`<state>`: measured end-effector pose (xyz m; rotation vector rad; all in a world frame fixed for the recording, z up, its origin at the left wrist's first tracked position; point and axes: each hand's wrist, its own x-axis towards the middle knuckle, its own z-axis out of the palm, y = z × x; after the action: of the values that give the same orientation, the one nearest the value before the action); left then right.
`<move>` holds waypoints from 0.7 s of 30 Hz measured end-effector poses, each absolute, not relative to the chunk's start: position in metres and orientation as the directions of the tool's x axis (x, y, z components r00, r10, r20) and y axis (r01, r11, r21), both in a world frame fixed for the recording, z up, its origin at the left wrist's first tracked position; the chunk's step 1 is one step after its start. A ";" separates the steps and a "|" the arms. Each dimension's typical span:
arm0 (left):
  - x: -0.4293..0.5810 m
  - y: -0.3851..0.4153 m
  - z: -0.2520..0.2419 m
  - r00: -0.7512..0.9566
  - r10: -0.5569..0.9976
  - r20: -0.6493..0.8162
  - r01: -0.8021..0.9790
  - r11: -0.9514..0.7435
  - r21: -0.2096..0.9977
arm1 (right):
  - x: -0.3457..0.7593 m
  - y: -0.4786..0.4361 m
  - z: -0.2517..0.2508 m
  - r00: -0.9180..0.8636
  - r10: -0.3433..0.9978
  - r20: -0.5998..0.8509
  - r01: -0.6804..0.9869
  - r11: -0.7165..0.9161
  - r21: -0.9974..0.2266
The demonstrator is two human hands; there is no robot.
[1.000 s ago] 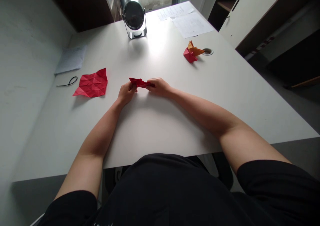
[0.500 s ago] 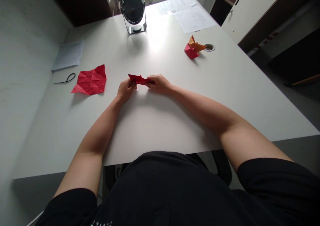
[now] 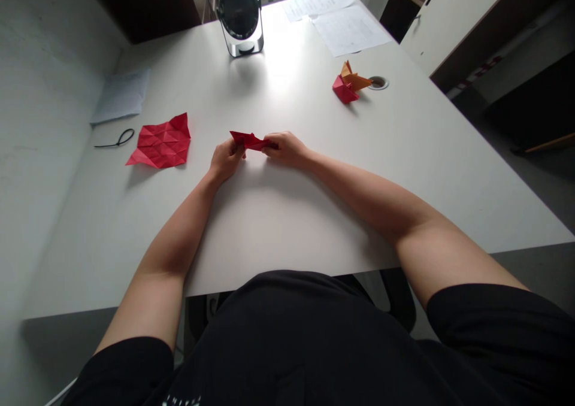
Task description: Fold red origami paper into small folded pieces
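A small folded red paper piece point(image 3: 248, 139) sits between both hands just above the white table point(image 3: 287, 214). My left hand point(image 3: 226, 160) pinches its left end with closed fingers. My right hand point(image 3: 286, 149) grips its right end, fingers curled over the paper. Both forearms rest on the table top. To the left lies a creased, unfolded red paper sheet point(image 3: 162, 142). At the back right stand a folded red and orange paper figure point(image 3: 349, 84), touching each other.
A small round desk fan point(image 3: 238, 12) stands at the back centre. White printed sheets point(image 3: 341, 23) lie at the far right corner, a cable hole point(image 3: 378, 82) beside the figures. A black cable tie point(image 3: 114, 139) and a folded white paper point(image 3: 121, 94) lie far left.
Both hands stay on the folded red paper in the same grip. The whole view has shifted slightly as my head moved.
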<state>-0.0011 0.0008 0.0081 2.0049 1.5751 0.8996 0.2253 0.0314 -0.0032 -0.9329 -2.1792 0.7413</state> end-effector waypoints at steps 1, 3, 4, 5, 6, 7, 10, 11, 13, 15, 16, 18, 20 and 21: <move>-0.001 0.001 0.008 0.142 0.964 0.223 0.676 -0.259 0.690 | 0.225 0.031 -0.003 -0.539 0.772 0.337 0.409 0.589 -0.697; -0.001 0.001 0.008 0.143 0.965 0.220 0.665 -0.258 0.701 | 0.225 0.031 -0.003 -0.538 0.772 0.337 0.412 0.590 -0.694; -0.001 0.001 0.008 0.145 0.965 0.218 0.663 -0.258 0.703 | 0.225 0.031 -0.002 -0.539 0.773 0.335 0.415 0.590 -0.693; -0.001 0.001 0.008 0.146 0.965 0.216 0.664 -0.258 0.702 | 0.225 0.030 -0.002 -0.539 0.774 0.332 0.418 0.588 -0.693; -0.001 0.001 0.009 0.147 0.965 0.216 0.667 -0.258 0.699 | 0.225 0.030 -0.002 -0.540 0.775 0.329 0.420 0.587 -0.692; -0.001 0.001 0.009 0.147 0.965 0.216 0.672 -0.258 0.694 | 0.225 0.030 -0.001 -0.541 0.775 0.327 0.421 0.586 -0.692; 0.000 0.000 0.010 0.149 0.963 0.225 0.679 -0.265 0.685 | 0.226 0.030 -0.001 -0.544 0.772 0.327 0.418 0.588 -0.693; 0.000 -0.001 0.010 0.150 0.962 0.228 0.677 -0.267 0.686 | 0.226 0.030 -0.002 -0.545 0.772 0.328 0.415 0.588 -0.694; 0.001 -0.001 0.011 0.150 0.962 0.228 0.670 -0.268 0.692 | 0.226 0.031 -0.002 -0.544 0.772 0.329 0.410 0.586 -0.698; 0.001 -0.001 0.011 0.148 0.963 0.226 0.670 -0.266 0.693 | 0.226 0.031 -0.002 -0.542 0.773 0.329 0.406 0.583 -0.703; 0.001 -0.001 0.011 0.148 0.963 0.225 0.672 -0.265 0.691 | 0.226 0.031 -0.002 -0.541 0.774 0.328 0.405 0.582 -0.706; 0.000 0.000 0.010 0.149 0.962 0.227 0.677 -0.267 0.686 | 0.226 0.030 -0.002 -0.543 0.776 0.322 0.405 0.578 -0.708; 0.000 0.000 0.010 0.151 0.962 0.229 0.679 -0.269 0.683 | 0.226 0.030 -0.001 -0.544 0.777 0.318 0.409 0.576 -0.708; 0.000 0.000 0.009 0.151 0.962 0.229 0.678 -0.269 0.684 | 0.226 0.030 -0.001 -0.544 0.777 0.316 0.410 0.575 -0.708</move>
<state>-0.0002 0.0004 0.0090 2.0133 1.5627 0.9034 0.2261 0.0303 -0.0013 -0.9428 -2.1839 0.7641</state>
